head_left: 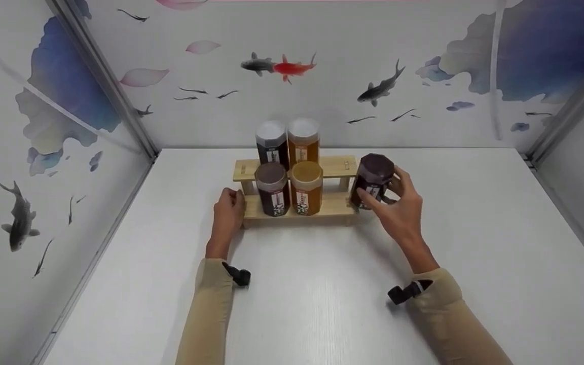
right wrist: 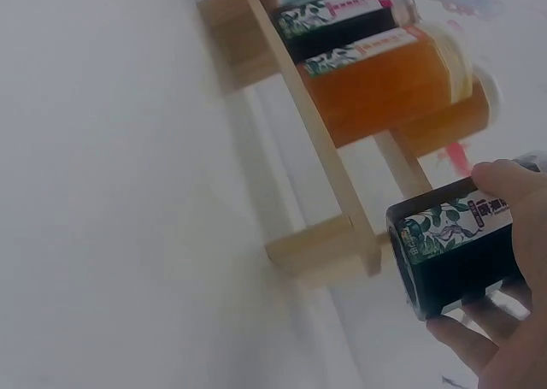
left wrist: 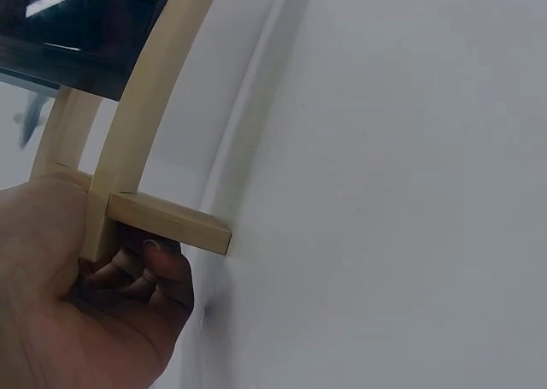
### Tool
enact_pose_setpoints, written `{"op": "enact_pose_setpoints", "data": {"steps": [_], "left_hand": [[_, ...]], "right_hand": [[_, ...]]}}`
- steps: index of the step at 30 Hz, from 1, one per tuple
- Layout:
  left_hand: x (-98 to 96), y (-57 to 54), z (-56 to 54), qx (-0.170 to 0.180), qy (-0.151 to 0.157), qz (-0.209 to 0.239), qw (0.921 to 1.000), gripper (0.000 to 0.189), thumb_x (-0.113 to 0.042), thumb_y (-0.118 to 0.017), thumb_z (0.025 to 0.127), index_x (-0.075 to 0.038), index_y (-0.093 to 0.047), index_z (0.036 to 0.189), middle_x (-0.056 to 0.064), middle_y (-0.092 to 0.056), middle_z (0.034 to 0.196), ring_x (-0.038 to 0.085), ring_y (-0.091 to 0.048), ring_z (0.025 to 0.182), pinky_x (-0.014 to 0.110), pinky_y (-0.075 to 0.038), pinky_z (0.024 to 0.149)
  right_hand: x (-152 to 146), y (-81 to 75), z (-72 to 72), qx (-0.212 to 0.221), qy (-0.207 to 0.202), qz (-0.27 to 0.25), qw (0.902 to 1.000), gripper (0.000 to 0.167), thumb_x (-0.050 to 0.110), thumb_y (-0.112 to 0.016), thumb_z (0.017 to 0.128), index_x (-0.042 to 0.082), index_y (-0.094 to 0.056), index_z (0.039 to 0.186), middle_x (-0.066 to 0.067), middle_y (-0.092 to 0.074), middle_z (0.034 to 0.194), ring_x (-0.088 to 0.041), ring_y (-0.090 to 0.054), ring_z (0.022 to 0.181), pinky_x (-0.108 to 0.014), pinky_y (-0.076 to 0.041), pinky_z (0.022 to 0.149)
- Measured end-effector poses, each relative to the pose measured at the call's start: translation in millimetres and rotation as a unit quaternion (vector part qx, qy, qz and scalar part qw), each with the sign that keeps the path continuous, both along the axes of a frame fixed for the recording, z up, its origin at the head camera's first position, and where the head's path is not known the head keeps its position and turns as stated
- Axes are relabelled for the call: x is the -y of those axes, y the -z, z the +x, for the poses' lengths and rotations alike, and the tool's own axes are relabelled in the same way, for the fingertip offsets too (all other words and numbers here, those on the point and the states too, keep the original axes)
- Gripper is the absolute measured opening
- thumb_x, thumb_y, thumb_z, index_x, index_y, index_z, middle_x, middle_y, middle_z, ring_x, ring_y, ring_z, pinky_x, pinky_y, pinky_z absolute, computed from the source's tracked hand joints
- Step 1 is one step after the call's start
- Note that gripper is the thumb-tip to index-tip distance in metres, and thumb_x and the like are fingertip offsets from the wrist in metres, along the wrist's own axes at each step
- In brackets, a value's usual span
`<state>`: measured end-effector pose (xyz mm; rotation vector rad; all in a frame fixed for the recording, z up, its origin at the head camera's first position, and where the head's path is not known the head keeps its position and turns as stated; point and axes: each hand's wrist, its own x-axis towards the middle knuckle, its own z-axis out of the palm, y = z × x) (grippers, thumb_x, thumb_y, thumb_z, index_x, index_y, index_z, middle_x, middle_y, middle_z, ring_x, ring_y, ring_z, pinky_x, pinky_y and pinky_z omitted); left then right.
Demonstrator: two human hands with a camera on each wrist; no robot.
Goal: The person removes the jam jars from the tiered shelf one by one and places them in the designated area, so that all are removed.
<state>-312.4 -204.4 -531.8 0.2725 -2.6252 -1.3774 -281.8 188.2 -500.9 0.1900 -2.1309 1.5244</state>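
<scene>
My right hand (head_left: 401,208) holds a dark octagonal jar (head_left: 373,175) with a printed label, slightly tilted, just off the right end of a two-tier wooden rack (head_left: 340,205). Thumb and fingers lie on opposite sides of this jar in the right wrist view. At the rack's left end, my left hand (head_left: 228,210) grips the lower tier; the left wrist view has its fingers (left wrist: 175,269) curled beneath the wood. On the lower tier stand a dark jar (head_left: 274,195) and an amber jar (head_left: 307,190). Behind them, another dark jar (head_left: 271,139) and another amber jar (head_left: 303,139) stand on the upper tier.
The rack is on a white table (head_left: 302,304) near its back edge. White panels printed with fish and petals, such as the back panel (head_left: 312,101), enclose the table on the back and sides. Each sleeve carries a small black wrist camera (head_left: 241,276).
</scene>
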Motion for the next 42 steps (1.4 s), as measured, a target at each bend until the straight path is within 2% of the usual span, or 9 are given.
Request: {"op": "enact_pose_setpoints", "data": {"steps": [5, 9, 14, 20, 24, 32, 42], "left_hand": [[0.8, -0.1, 0.6, 0.003, 0.005, 0.003, 1.0, 0.034, -0.033, -0.042, 0.117, -0.004, -0.059, 0.119, 0.009, -0.066, 0.098, 0.018, -0.058, 0.082, 0.03, -0.047, 0.069], [0.5, -0.8, 1.4, 0.002, -0.001, 0.006, 1.0, 0.033, -0.032, -0.043, 0.117, -0.004, -0.059, 0.118, 0.011, -0.067, 0.098, 0.02, -0.059, 0.082, 0.031, -0.047, 0.068], [-1.4, 0.0, 1.9, 0.014, -0.002, 0.012, 0.9998, 0.036, -0.034, -0.041, 0.117, -0.003, -0.059, 0.121, 0.013, -0.067, 0.104, 0.021, -0.06, 0.089, 0.032, -0.048, 0.073], [-2.3, 1.1, 4.0, 0.022, -0.001, 0.007, 0.9997, 0.036, -0.035, -0.04, 0.118, -0.003, -0.058, 0.121, 0.012, -0.067, 0.104, 0.021, -0.059, 0.09, 0.033, -0.048, 0.075], [-1.3, 0.8, 4.2, 0.016, -0.004, 0.009, 0.9998, 0.035, -0.034, -0.041, 0.118, -0.003, -0.058, 0.119, 0.011, -0.065, 0.102, 0.021, -0.058, 0.089, 0.033, -0.047, 0.075], [0.3, 0.3, 3.0, 0.004, -0.003, 0.027, 0.9996, 0.034, -0.034, -0.042, 0.117, -0.004, -0.059, 0.118, 0.01, -0.065, 0.101, 0.02, -0.058, 0.088, 0.033, -0.047, 0.075], [-0.7, 2.4, 1.6, -0.007, -0.012, 0.023, 0.9996, 0.034, -0.032, -0.044, 0.117, -0.003, -0.06, 0.119, 0.011, -0.067, 0.1, 0.021, -0.06, 0.086, 0.032, -0.047, 0.074]], "right_hand": [[-19.6, 3.0, -8.3, 0.027, 0.016, -0.021, 0.9993, 0.086, 0.023, -0.097, 0.084, 0.019, -0.052, 0.158, -0.009, -0.072, 0.141, -0.025, -0.07, 0.131, -0.05, -0.06, 0.103], [-28.7, 13.6, -13.9, 0.085, 0.006, -0.02, 0.9961, 0.09, 0.027, -0.096, 0.085, 0.017, -0.047, 0.16, -0.015, -0.067, 0.15, -0.033, -0.063, 0.141, -0.052, -0.055, 0.111], [-32.1, 23.4, -16.1, 0.165, -0.029, 0.006, 0.9858, 0.092, 0.029, -0.094, 0.087, 0.014, -0.042, 0.162, -0.02, -0.056, 0.16, -0.042, -0.052, 0.151, -0.057, -0.046, 0.12], [-32.0, 18.0, -21.6, 0.208, -0.032, 0.071, 0.9751, 0.088, 0.028, -0.09, 0.091, 0.011, -0.038, 0.16, -0.025, -0.05, 0.163, -0.044, -0.044, 0.156, -0.062, -0.036, 0.126], [-30.5, 13.6, -34.3, 0.201, -0.027, 0.105, 0.9735, 0.083, 0.024, -0.088, 0.094, 0.004, -0.038, 0.157, -0.028, -0.051, 0.161, -0.045, -0.045, 0.155, -0.061, -0.035, 0.127], [-26.9, 15.7, -57.9, 0.177, -0.016, 0.122, 0.9765, 0.08, 0.018, -0.084, 0.097, 0.001, -0.035, 0.159, -0.028, -0.052, 0.16, -0.045, -0.046, 0.154, -0.059, -0.036, 0.127], [-24.5, 18.4, -72.5, 0.165, -0.014, 0.125, 0.9783, 0.079, 0.014, -0.081, 0.099, -0.002, -0.033, 0.159, -0.032, -0.052, 0.158, -0.046, -0.046, 0.153, -0.06, -0.034, 0.128]]}}
